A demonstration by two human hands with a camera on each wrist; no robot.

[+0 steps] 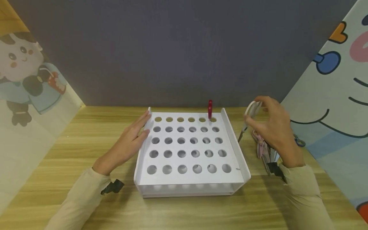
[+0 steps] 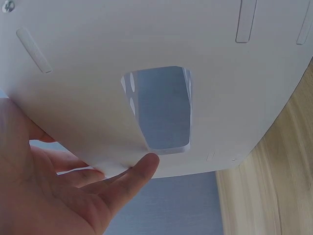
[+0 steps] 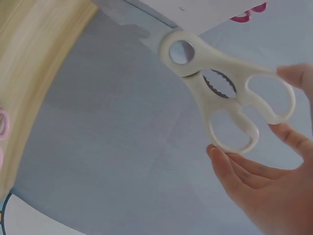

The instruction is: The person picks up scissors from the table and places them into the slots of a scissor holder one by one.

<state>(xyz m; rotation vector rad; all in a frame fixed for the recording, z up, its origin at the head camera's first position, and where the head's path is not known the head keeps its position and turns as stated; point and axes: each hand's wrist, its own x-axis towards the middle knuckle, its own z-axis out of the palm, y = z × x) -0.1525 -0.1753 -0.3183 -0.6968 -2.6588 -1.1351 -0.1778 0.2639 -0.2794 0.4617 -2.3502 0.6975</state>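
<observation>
A white rack [image 1: 188, 178] with rows of round holes stands on the table. My left hand [image 1: 126, 143] rests on its left side panel, fingers at the top edge. The left wrist view shows the thumb [image 2: 144, 169] touching that panel [image 2: 83, 107] just below a cutout. To the right of the rack, my right hand [image 1: 273, 124] holds white-handled kitchen scissors [image 3: 220, 61] by the finger loops, blades pointing down. The blade tips are beside the rack's right panel. Red-handled scissors [image 1: 210, 108] stand upright in the back row's rightmost hole.
More scissors lie on the table [image 1: 109, 204] by my right forearm, including a pink-handled pair [image 1: 260, 147] and one with dark blue-green loops [image 1: 300, 142]. A grey wall [image 1: 172, 57] rises behind the table, with cartoon-printed panels [image 1: 325, 102] at both sides.
</observation>
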